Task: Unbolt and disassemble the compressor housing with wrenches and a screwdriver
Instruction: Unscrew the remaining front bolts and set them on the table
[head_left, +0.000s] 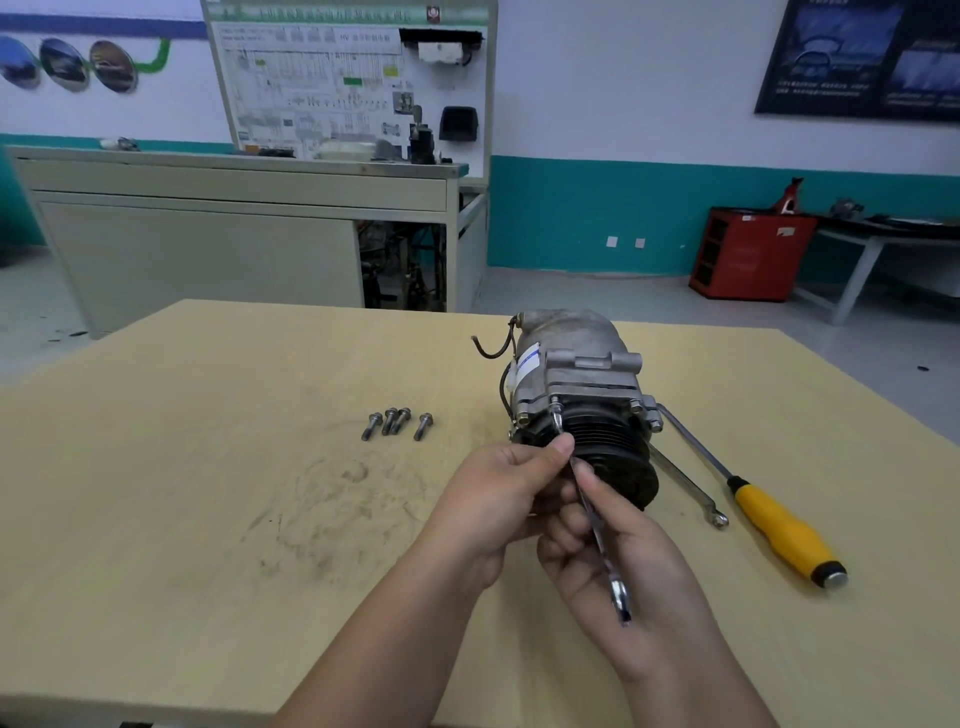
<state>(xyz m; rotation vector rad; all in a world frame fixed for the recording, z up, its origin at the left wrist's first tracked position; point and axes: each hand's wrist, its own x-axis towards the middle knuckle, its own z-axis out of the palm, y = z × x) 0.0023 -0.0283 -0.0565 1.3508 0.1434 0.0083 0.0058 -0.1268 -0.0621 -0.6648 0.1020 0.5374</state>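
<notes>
On desk, compressor lying on side, pulley end facing person. Both hands gripping wrench: left hand pinching shank near head, right hand curling round lower shank (head sitting on flange bolt). Beside compressor's right, second wrench and yellow-handled screwdriver lying; four loose bolts resting left.
</notes>
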